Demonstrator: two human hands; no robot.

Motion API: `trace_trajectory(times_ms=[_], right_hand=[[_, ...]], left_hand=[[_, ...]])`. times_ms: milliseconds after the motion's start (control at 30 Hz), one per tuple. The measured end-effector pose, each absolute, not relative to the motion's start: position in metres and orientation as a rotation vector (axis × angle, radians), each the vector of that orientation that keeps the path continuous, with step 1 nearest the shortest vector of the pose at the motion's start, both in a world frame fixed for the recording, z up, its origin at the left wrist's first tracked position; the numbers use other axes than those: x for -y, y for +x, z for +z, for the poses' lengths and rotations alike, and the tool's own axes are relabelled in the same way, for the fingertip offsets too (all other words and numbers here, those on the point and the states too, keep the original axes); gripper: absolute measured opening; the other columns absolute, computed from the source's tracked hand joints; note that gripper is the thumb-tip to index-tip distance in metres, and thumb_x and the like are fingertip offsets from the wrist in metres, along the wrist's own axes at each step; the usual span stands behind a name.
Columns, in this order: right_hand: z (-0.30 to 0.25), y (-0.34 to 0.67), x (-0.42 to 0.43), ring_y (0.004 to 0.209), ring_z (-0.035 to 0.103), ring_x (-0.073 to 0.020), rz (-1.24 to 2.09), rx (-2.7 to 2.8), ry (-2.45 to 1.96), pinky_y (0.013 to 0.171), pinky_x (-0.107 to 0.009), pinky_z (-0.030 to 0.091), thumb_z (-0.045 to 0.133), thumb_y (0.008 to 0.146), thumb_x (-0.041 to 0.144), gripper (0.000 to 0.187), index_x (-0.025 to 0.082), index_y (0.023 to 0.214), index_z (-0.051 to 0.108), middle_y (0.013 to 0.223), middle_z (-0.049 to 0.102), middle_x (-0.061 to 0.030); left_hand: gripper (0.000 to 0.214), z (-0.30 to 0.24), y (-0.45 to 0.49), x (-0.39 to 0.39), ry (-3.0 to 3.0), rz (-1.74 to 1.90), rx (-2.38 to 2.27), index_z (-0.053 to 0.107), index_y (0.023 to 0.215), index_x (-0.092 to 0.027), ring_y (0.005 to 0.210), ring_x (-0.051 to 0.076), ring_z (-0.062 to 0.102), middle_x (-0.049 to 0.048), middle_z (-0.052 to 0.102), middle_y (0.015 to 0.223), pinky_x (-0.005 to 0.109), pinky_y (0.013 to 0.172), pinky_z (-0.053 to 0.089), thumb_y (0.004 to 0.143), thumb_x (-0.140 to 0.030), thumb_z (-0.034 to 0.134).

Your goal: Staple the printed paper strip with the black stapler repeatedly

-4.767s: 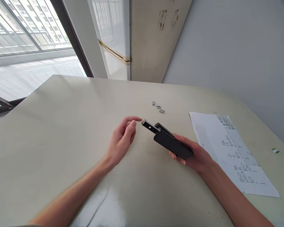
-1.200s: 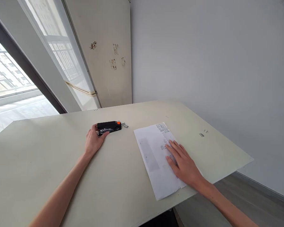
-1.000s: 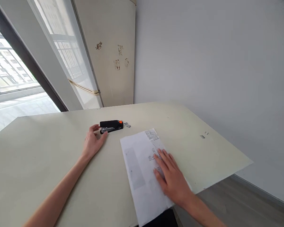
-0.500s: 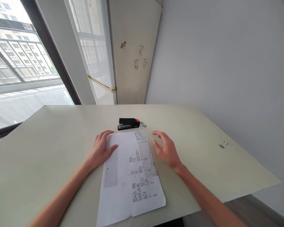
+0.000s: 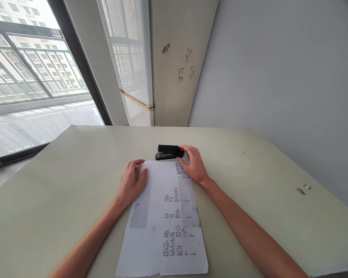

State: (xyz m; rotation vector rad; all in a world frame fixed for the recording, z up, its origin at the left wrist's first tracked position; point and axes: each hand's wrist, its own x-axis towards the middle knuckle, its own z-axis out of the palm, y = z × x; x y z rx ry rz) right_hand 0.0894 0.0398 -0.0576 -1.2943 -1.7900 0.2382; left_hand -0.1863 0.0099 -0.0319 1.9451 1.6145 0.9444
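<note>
A black stapler (image 5: 167, 151) with an orange end lies on the cream table (image 5: 75, 173), just beyond the top edge of a printed sheet of paper (image 5: 165, 216). My right hand (image 5: 193, 164) is at the stapler's orange end, with the thumb below it and the fingers curled over it. My left hand (image 5: 132, 184) lies flat on the sheet's top left corner, fingers stretched out and holding nothing. The sheet lies lengthwise in front of me, between my two forearms.
A few loose staple strips (image 5: 303, 189) lie near the table's right edge. A tall cream fridge (image 5: 162, 58) stands behind the table's far edge, against a grey wall. A large window (image 5: 31, 77) is to the left.
The sheet slid left and turned lengthwise in front of me. My left hand left the stapler and settled on the sheet's corner. My right hand left the paper and reached the stapler's orange end.
</note>
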Motion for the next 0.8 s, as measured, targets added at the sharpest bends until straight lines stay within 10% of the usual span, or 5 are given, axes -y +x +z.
trace_trajectory(times_ms=[800], right_hand=[[-0.07,0.096,-0.044,0.13,0.056,-0.0307,0.21,1.68,-1.445,0.115,-0.052,0.044,0.059,0.095,0.03,0.04,0.023,0.135,0.06,0.137,0.065,-0.0118]], left_hand=[[0.038,-0.031,-0.188,-0.017,1.686,1.045,-1.7,0.058,0.125,-0.023,0.11,0.026,0.066,0.009,0.067,0.134,0.037,0.076,0.052,0.093,-0.042,0.054]])
